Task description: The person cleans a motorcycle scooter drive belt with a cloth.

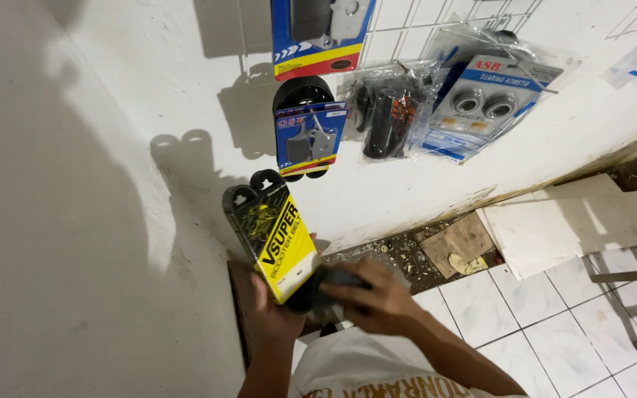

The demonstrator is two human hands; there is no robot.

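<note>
Belt package (276, 234), black and yellow, held upright near the wall's lower edge; left hand (274, 313) fingers grip its bottom, right hand (381, 298) fingers closed on its dark lower end.

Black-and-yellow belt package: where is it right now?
Head view, lower left of centre: belt package held up in the left hand, below the hanging brake-pad card.

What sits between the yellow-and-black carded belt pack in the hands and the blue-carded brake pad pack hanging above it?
Head view: nothing but bare white wall between the yellow-and-black belt pack and the blue brake pad pack.
</note>
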